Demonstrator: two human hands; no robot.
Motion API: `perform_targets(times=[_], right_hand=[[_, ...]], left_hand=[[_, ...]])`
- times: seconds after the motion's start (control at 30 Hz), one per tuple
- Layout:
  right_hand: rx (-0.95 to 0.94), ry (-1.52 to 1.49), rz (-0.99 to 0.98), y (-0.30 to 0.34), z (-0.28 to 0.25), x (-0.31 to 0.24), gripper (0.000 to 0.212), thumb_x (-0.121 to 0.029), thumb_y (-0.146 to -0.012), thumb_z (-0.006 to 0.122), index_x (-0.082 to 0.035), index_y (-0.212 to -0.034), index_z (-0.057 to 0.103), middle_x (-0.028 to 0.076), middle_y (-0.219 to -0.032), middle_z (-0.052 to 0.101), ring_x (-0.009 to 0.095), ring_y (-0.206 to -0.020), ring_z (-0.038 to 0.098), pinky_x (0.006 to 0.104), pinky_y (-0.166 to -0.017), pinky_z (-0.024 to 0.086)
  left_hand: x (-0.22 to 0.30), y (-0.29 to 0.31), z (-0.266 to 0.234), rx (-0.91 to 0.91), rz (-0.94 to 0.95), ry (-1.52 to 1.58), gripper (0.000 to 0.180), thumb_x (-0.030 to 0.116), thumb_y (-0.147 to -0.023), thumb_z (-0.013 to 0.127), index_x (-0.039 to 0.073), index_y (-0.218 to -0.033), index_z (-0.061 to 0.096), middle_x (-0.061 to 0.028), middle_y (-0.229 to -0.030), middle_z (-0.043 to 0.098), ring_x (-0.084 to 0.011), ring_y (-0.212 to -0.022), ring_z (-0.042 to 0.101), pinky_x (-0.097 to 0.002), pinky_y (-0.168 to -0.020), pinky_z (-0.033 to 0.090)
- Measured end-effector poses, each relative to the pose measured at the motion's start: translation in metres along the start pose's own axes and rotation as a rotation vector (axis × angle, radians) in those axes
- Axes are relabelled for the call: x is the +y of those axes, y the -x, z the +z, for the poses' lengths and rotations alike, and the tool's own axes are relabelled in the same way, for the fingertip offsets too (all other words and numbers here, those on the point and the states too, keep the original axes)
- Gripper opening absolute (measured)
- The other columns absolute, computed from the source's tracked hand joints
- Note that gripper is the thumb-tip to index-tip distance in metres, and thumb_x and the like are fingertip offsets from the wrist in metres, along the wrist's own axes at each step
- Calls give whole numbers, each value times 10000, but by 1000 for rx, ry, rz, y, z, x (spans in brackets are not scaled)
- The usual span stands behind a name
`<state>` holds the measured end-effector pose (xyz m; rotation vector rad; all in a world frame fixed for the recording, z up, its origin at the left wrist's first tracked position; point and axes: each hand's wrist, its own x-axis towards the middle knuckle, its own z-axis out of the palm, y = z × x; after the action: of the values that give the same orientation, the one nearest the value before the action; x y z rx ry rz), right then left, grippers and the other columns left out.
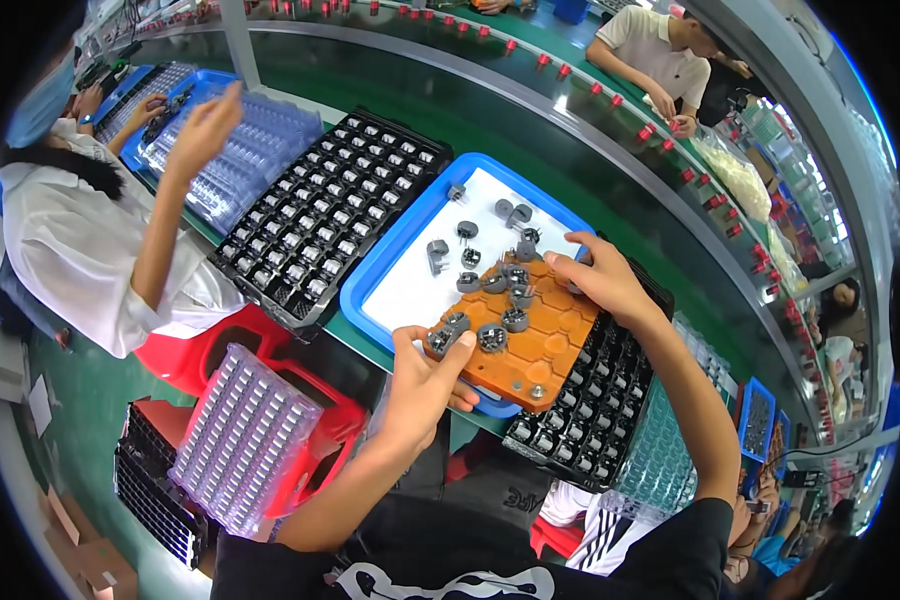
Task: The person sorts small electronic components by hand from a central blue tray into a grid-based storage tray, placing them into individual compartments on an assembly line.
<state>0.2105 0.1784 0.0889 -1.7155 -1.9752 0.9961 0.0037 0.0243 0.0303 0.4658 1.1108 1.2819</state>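
An orange-brown fixture board [555, 335] with honeycomb-shaped recesses is held in both my hands over a blue tray [360, 300] with a white bottom. My left hand [422, 385] grips its near-left corner, thumb on top beside the grey parts. At the far-right edge, my right hand [602, 280] closes on the board with its fingers bent over the rim. Several small round grey components [491, 338] with thin pins sit on the board's left and far portions. More grey components [467, 230] lie scattered on the tray's white bottom.
Black trays of metal parts stand left [330, 215] and right [595, 400] of the blue tray. A co-worker's raised hand [205, 130] is at the left, near clear plastic trays [260, 140]. A red stool [200, 345] bears another filled tray [245, 435]. Beyond runs a conveyor [450, 65].
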Motion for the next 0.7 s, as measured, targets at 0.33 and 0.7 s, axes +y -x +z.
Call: perform_targets(times=[0.33,0.7], right_hand=[[53,388,-153,-3,-20,-31,711,-483,-829,661,68,-1257,524,150,-801,640,243,-739,652,349,-708,505],[94,499,-119,-6,-36,-41,496,-264,-895,530,24,-1291,449,160,-988,600,213,-858,626,358,-761,504]], left_hand=[[-4,17,15,-44,-118,149,607,343,-879,711,24,-1119,254,-154,-818,592,-183,-518,618,-271,-440,503],[-22,14,30,-85,-204,250,613,527,-922,576,34,-1097,255,-191,-815,589,-219,-513,632,-271,-407,496]])
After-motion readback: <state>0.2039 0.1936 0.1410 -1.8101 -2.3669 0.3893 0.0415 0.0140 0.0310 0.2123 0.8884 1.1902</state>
